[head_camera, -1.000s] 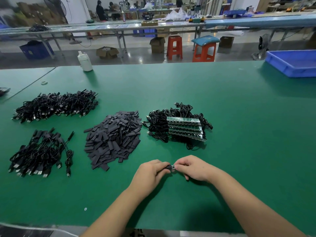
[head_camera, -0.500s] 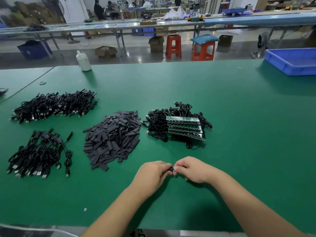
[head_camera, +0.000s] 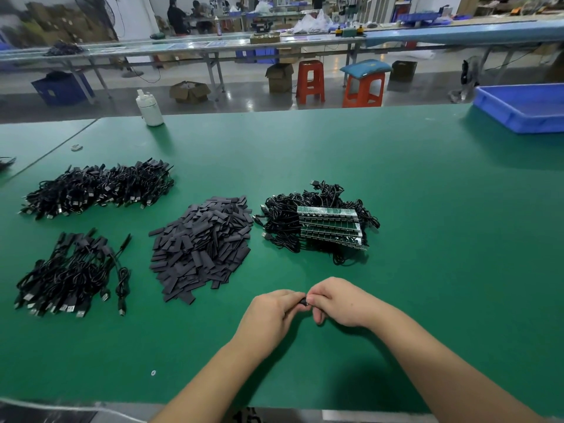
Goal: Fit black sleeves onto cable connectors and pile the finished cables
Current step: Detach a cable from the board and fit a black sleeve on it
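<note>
With my left hand [head_camera: 274, 312] and right hand [head_camera: 337, 300] each in a pinching grip on the black sleeve [head_camera: 303, 301] low over the table [head_camera: 427, 239], I would keep both ends aligned and push straight so it seats without bunching.

Even, fairly bright overhead light, no hard glare on the green mat [head_camera: 396, 209] — matte surface, soft sheen only. Shadows are soft and short: under the forearms at 6 o'clock, beside the blue bin [head_camera: 525, 108] at 2 o'clock, below the white bottle [head_camera: 149, 109] at 11 o'clock. Polished floor beyond shows pale reflections. Wide-angle bend is strong — the far benches bow at 12 o'clock, corners stretch. Foreground sharp; background at 12 o'clock soft, slightly smeared.
</note>
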`<state>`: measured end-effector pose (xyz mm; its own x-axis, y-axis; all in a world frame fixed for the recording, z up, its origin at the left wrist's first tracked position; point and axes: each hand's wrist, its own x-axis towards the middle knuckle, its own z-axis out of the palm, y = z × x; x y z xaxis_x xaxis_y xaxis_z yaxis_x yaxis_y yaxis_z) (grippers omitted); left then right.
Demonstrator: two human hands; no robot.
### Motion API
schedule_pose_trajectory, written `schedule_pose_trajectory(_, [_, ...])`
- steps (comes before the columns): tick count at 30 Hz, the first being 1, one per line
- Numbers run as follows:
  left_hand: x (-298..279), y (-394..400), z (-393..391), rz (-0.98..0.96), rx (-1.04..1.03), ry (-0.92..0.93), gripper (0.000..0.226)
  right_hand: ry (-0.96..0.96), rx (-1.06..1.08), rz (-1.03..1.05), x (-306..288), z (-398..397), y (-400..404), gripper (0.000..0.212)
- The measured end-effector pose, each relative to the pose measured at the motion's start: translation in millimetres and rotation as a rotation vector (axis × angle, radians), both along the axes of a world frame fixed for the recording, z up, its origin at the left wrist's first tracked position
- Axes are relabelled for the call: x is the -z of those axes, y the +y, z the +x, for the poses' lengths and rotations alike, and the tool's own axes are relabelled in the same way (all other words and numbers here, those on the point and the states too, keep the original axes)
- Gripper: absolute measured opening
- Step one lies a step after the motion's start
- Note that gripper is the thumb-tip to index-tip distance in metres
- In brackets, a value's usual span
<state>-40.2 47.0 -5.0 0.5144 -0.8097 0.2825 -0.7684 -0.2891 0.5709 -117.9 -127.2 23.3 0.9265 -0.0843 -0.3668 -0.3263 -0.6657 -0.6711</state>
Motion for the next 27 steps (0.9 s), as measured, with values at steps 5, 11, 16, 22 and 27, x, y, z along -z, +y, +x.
schedule_pose_trajectory(5, [0,-1,2,0.033,-0.007,-0.033,0.021,-0.018,0.039,0.070,0,2,4,0.028])
schedule_pose_trajectory(11, [-2,-5,6,0.010,-0.078,-0.117,0.017,-0.089,0.074,0.012,-4,-1,2,0.025])
schedule_pose_trajectory(16, [-1,-9,5,0.024,-0.064,-0.092,0.019,-0.098,-0.003,-0.183,-6,0,4,0.029])
schedule_pose_trajectory(22, [-1,-9,6,0.068,-0.063,-0.080,0.020,-0.092,-0.052,-0.324,-8,0,4,0.032])
schedule_pose_trajectory(27, [-2,-11,6,0.247,-0.080,-0.096,0.021,-0.130,-0.041,-0.407,-3,-2,7,0.030])
